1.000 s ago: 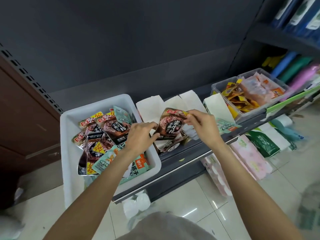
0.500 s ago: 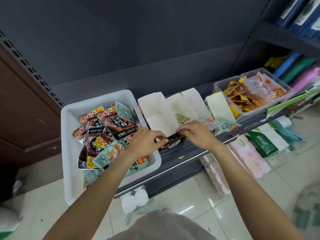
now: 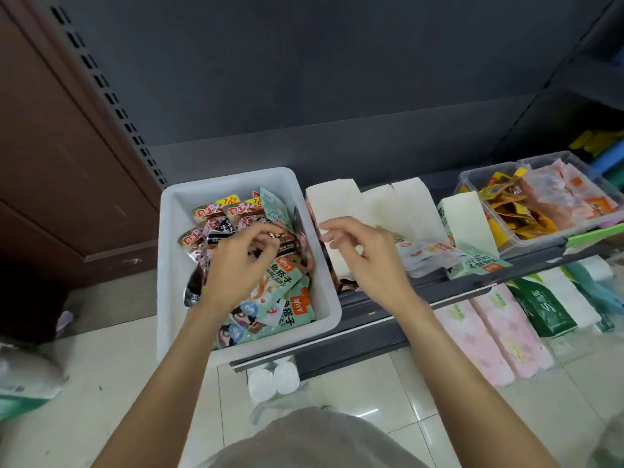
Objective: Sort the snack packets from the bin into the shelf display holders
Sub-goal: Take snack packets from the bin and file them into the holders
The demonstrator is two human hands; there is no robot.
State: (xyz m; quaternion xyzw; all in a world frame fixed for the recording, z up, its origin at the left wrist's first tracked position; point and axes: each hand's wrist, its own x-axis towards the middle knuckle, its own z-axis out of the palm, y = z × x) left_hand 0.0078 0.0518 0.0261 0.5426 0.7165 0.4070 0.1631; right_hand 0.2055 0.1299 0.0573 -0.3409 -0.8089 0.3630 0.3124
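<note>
Even, moderately bright overhead light; glare patches on the floor tiles (image 3: 381, 396) below the white bin (image 3: 175, 211). Hands slightly motion-blurred. Wide-angle distortion bends frame edges.

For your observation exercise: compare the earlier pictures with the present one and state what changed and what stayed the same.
The dark snack packet, held in both hands a second ago, was pushed down into the leftmost holder and released. The left hand moved back over the white bin; the right hand lifted, holding nothing. Bin, holders and the clear tray stayed put.
</note>
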